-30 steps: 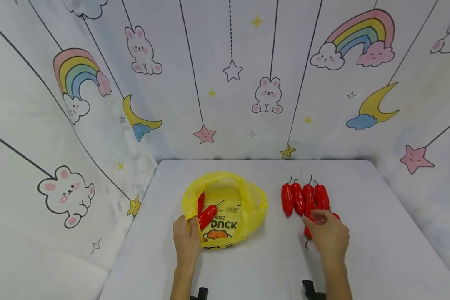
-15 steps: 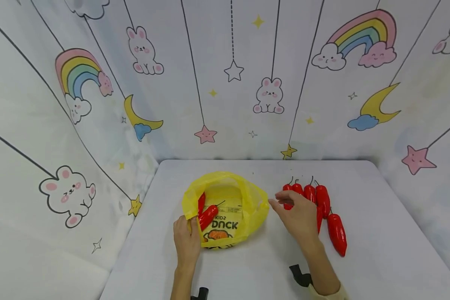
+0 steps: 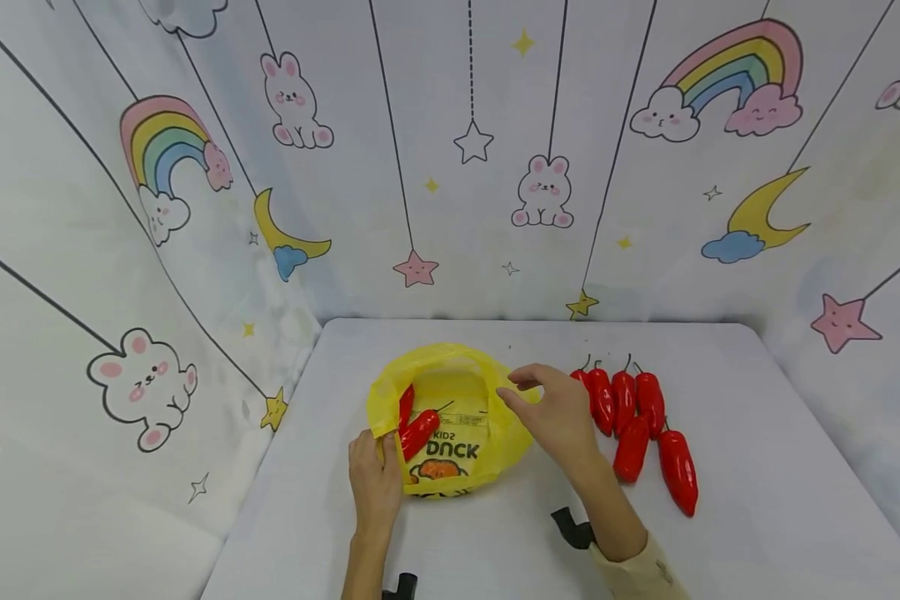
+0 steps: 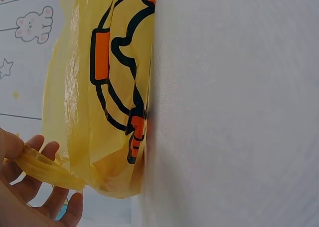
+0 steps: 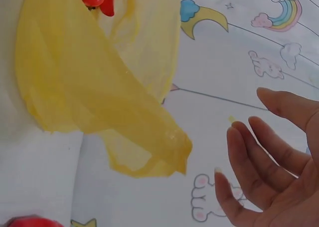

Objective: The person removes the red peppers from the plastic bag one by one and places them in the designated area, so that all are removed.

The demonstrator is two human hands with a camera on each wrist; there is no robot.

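A yellow plastic bag (image 3: 508,433) printed with a duck design lies on the table, its mouth facing me. Inside, red chili peppers (image 3: 422,432) rest at its left side; one is partly hidden by the bag's edge. My left hand (image 3: 375,479) pinches the gathered yellow edge at the bag's left; the left wrist view shows this strip between thumb and fingers (image 4: 37,169). Beside the bag's right side my right hand (image 3: 558,412) hovers with loosely bent fingers, holding nothing. In the right wrist view its fingers (image 5: 261,169) are apart from the bag's hanging corner (image 5: 149,147).
Several red chili peppers (image 3: 632,450) lie grouped at the right of the white table (image 3: 750,450), one of them partly behind my right hand. A white cloth backdrop (image 3: 465,225) with printed bunnies, stars and rainbows rises behind and at both sides.
My right hand has moved left, from over the loose peppers to the bag's right side, uncovering several peppers. My left hand has kept its hold on the bag's edge.
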